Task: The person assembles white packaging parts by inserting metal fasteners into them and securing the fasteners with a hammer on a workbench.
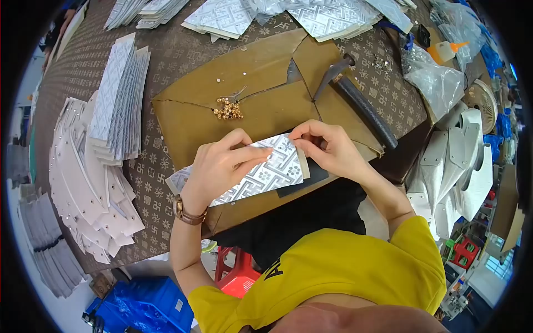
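A silver-grey and white patterned panel [261,176] lies slanted across the near edge of the brown work board [183,122]. My left hand [221,166] is closed over the panel's left part, thumb and forefinger stretched along its top. At the panel's upper right corner, my right hand [327,149] pinches the edge between thumb and forefinger; any small piece between those fingertips is hidden. Just beyond the panel sits a small heap of gold-coloured studs [229,109]. A hammer [363,108] with a black handle rests on the board's right side.
Stacked patterned panels [114,105] and pale curved pieces with studs [91,183] lie on the left. More patterned panels [222,16] line the far side. A plastic bag [436,77] and an orange-capped bottle [444,51] are at right, above white pieces [447,166].
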Demonstrator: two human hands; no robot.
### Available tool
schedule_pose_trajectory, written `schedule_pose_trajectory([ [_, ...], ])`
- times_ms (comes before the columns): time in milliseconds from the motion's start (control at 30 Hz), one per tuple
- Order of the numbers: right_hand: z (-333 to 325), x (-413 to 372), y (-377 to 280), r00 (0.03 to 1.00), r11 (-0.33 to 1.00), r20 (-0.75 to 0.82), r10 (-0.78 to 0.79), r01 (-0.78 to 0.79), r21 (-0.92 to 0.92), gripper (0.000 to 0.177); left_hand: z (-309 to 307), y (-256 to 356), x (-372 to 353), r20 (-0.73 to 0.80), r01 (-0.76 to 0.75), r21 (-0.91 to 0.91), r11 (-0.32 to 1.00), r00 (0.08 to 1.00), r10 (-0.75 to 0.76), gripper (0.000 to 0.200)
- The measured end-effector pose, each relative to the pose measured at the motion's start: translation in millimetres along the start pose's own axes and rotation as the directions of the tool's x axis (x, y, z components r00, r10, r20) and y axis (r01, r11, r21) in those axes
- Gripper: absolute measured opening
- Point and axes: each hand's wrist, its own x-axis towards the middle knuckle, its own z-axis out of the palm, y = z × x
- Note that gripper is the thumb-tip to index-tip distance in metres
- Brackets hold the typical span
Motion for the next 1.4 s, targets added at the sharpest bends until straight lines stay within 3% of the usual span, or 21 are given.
schedule_pose_trajectory([
  [133,2.0,3.4,-2.6,1.000,1.000,-0.005,0.013,-0.013,-0.013,0.015,-0.9,-1.1,0.4,-0.009,0.010,-0.007,1.000,1.000,-0.010,0.018],
  [367,-5.7,0.4,-13.4,0.995,0.982,0.023,-0.098,0.101,-0.161,0.012,-1.9,5.1,1.9,-0.024,-0.053,0.080,0.995,0.998,0.055,0.014],
  [400,-14.9,-1.4,-17.2,0.996,0.976,-0.003,-0.091,0.089,-0.197,0.012,-0.5,6.3,5.0,-0.035,-0.092,0.060,0.994,0.995,0.094,0.014],
  [500,-46.7,-2.1,-29.1,0.938,0.966,-0.287,-0.193,0.130,-0.226,0.011,-1.9,10.3,3.5,-0.042,-0.039,0.075,0.996,0.998,0.042,0.018],
  [533,-63.0,0.6,-26.3,0.935,0.959,-0.294,-0.198,0.124,-0.253,0.011,-1.6,10.3,4.0,-0.056,-0.061,0.061,0.996,0.996,0.065,0.018],
  [600,-109.2,12.5,-4.9,0.809,0.870,-0.505,-0.301,0.017,-0.493,0.011,-2.5,10.4,3.7,-0.045,-0.037,0.041,0.998,0.998,0.039,0.016],
  [667,-154.1,23.3,21.1,0.762,0.725,-0.534,-0.366,-0.126,-0.677,0.011,-1.5,9.2,4.2,-0.059,-0.026,0.029,0.999,0.998,0.027,0.016],
  [767,-198.0,36.0,59.9,0.765,0.629,-0.543,-0.345,-0.241,-0.739,0.012,-0.9,6.7,2.3,-0.050,-0.024,-0.001,1.000,0.998,0.024,0.015],
  [933,-202.5,58.0,66.8,0.756,0.624,-0.538,-0.374,-0.224,-0.749,0.012,-2.2,7.2,3.0,-0.037,0.001,-0.011,1.000,0.999,-0.001,0.015],
  [1033,-212.3,66.5,74.7,0.794,0.503,-0.483,-0.369,-0.266,-0.822,0.016,-0.8,5.7,2.5,-0.054,-0.027,-0.009,1.000,0.998,0.026,0.014],
  [1167,-196.5,69.7,56.3,0.821,0.538,-0.431,-0.374,-0.187,-0.822,0.013,-0.8,1.3,1.1,-0.031,-0.023,-0.005,1.000,0.999,0.023,0.012],
  [1233,-159.9,58.1,20.8,0.814,0.674,-0.421,-0.402,-0.049,-0.737,0.010,-1.6,-0.3,1.1,-0.034,0.004,-0.007,1.000,0.999,-0.005,0.012],
  [1333,-85.5,35.2,-23.8,0.859,0.678,-0.132,-0.495,0.287,-0.677,0.013,-0.6,1.1,0.0,-0.007,-0.003,-0.016,1.000,1.000,0.002,0.013],
  [1400,-46.1,27.4,-29.1,0.821,0.646,0.093,-0.563,0.507,-0.571,0.014,-0.8,1.3,0.3,-0.014,-0.010,0.004,1.000,1.000,0.010,0.013],
])
